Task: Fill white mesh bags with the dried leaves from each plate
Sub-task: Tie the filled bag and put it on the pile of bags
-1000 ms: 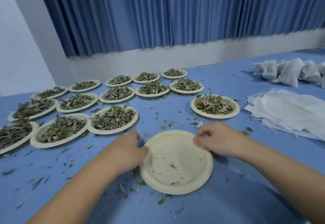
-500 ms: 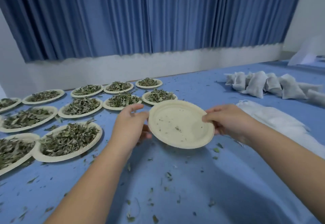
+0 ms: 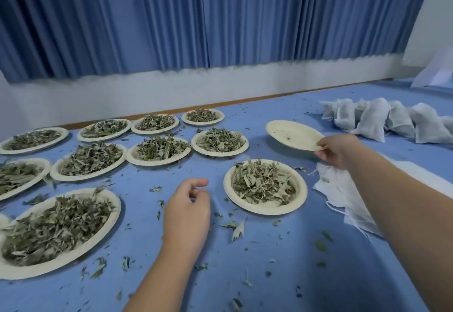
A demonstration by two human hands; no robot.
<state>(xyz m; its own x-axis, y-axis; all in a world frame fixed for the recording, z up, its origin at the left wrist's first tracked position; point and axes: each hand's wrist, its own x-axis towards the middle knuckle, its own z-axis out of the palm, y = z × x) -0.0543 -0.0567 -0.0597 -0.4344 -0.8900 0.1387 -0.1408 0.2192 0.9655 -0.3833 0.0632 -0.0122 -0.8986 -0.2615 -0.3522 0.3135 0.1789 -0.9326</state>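
left hand (image 3: 187,210) released emptied plate (image 3: 293,134), right hand (image 3: 337,148) carried it rightward

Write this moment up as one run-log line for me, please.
right hand: holds empty plate by rim | left hand: free, loosely curled, beside nearest full plate | filled bags: far right | empty bags: under right forearm

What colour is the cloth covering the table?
Blue, speckled with stray leaf bits; the table cloth shows in the head view.

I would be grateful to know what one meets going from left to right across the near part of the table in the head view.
Large near-left plate of leaves → left hand, holding nothing → middle plate of leaves → right hand, gripping the empty plate by its rim.
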